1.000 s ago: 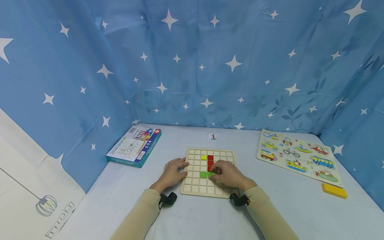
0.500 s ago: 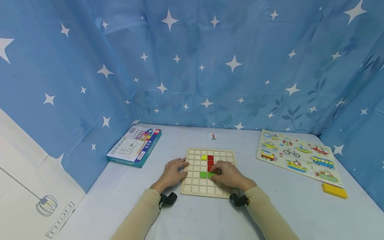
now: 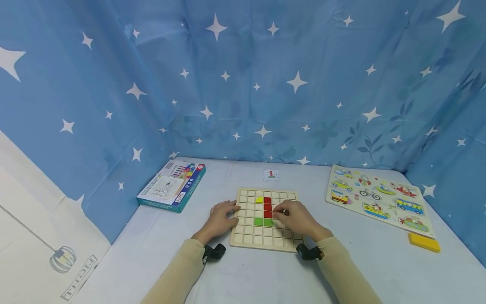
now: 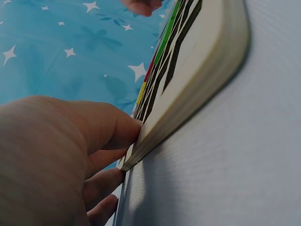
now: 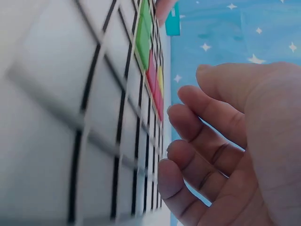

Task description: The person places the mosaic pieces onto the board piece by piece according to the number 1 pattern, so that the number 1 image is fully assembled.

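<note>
A wooden grid board (image 3: 247, 240) lies flat on the table. On it, red squares (image 3: 267, 207) form a column above two green squares (image 3: 263, 222), and a small yellow piece (image 3: 259, 199) sits left of the top red one. My left hand (image 3: 219, 218) rests at the board's left edge; in the left wrist view its thumb (image 4: 117, 129) lies on the rim, with the other fingertips along the side. Just right of the green and red squares is my right hand (image 3: 298, 217). Its fingers (image 5: 186, 122) are loosely bent above the grid and hold nothing.
A small printed pattern card (image 3: 271, 175) lies behind the board. At the back left is a flat game box (image 3: 171, 185). A picture peg puzzle (image 3: 379, 198) lies to the right, with a yellow block (image 3: 424, 242) by its near corner. A starry curtain hangs behind.
My right hand has drawn back to the right, away from the right green square, which now shows fully. My left hand stays at the board's edge. The head view has shifted slightly.
</note>
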Motion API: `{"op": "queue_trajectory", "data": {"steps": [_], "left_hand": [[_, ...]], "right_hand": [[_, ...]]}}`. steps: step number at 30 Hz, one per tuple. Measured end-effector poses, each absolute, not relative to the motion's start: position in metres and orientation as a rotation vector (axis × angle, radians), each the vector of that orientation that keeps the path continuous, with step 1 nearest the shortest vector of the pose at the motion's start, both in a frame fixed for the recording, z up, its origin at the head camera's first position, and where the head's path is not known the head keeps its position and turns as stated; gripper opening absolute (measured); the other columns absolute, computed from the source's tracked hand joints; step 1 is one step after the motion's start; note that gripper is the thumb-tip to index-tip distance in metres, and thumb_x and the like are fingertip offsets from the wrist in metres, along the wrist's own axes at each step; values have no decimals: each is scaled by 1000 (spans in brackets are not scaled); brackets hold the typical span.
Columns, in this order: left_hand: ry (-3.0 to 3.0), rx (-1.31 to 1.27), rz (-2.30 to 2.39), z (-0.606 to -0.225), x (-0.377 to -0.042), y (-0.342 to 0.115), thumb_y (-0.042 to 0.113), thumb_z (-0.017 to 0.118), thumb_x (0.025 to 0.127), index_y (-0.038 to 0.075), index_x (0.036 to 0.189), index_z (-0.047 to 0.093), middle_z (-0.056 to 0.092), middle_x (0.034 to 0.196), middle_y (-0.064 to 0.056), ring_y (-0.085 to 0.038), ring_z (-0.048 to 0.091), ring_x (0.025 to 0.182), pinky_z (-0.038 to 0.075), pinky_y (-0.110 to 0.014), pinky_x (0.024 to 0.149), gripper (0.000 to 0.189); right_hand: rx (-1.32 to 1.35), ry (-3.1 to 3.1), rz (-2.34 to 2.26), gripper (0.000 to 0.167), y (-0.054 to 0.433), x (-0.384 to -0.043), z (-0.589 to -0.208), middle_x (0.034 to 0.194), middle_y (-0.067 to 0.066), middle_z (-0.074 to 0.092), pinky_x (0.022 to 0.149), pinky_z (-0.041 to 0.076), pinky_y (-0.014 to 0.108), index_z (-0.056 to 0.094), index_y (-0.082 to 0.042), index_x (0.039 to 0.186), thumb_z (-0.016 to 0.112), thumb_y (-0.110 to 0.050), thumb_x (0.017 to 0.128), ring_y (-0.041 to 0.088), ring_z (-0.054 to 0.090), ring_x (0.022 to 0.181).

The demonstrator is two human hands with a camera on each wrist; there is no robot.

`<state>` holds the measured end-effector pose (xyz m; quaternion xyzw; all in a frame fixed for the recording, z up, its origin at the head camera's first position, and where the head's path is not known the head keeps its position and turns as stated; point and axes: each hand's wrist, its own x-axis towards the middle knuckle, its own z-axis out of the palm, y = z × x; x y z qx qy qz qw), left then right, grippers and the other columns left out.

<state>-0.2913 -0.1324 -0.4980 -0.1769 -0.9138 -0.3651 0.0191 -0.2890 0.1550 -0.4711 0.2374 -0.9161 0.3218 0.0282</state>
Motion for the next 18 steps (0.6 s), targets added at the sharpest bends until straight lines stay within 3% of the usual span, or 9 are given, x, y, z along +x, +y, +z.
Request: {"op": "queue_trajectory", "data": {"steps": [18], "left_hand": [[-2843,-542,-1115,-501,-293,-132,17,65,88,8,126,65,49,146,-11,-33,36,139,18,-54,115,40]], "right_hand": [[338,-2840,1000,17,222,-265,-476,97,0,69,59,47,27,73,-10,106,66,-19,93,13,55,75]]}}
